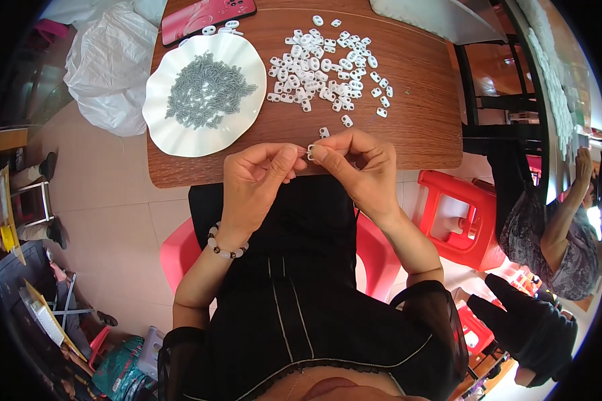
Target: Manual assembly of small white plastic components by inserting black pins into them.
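My left hand (261,172) pinches a tiny coiled spring (302,151) between thumb and forefinger, over the table's near edge. Facing it, my right hand (364,167) grips a small white plastic cord-lock piece (311,153) between thumb and fingertips. The spring's end meets the white piece; whether it sits inside cannot be made out. Left of my hands, a white wavy-rimmed plate (159,80) holds a heap of small grey springs (207,92). Beyond my hands lies a loose pile of white two-holed cord-lock pieces (308,67), with a stray piece (346,121) closer to me.
On the brown wooden table (421,127), a pink phone (207,18) lies at the far left. A white plastic bag (110,70) hangs beside the table's left edge. A red stool (458,217) stands to the right. Other people are at both sides.
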Demonstrator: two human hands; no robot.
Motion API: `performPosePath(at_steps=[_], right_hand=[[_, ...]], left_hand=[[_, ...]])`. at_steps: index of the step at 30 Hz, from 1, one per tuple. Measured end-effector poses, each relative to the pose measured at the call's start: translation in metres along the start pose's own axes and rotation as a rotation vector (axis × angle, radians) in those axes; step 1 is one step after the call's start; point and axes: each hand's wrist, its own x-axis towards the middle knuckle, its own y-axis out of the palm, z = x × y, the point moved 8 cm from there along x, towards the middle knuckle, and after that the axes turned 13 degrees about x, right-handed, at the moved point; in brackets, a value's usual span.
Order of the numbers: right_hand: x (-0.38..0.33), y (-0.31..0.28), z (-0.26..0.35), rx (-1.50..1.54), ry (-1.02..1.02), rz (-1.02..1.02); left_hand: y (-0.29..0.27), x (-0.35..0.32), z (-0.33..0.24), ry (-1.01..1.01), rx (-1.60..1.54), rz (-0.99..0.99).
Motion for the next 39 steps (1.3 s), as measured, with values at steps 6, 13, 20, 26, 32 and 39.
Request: performPosePath(at_steps=[6,13,20,26,32,39], right_hand=[[0.002,0.002,-0.002,0.067,0.005,-0.006],[0.003,0.007,-0.001,0.148,0.028,-0.005],[-0.001,0.010,0.005,0.078,-0.026,-0.001],[-0.003,0.009,0.005,0.013,-0.025,-0.010],[-0.003,0.011,0.005,0.051,-0.034,-0.012],[-0.002,0.013,0.008,0.148,-0.024,-0.008]], left_hand=[[-0.002,0.002,0.004,-0.029,0.017,-0.004],[-0.002,0.002,0.007,-0.066,-0.051,-0.007],[-0.004,-0.001,0.004,-0.042,-0.008,-0.052],[-0.003,-0.002,0.003,-0.022,-0.003,-0.066],[-0.003,-0.003,0.004,-0.038,-0.005,-0.079],[-0.002,-0.003,0.005,-0.035,-0.061,-0.073]])
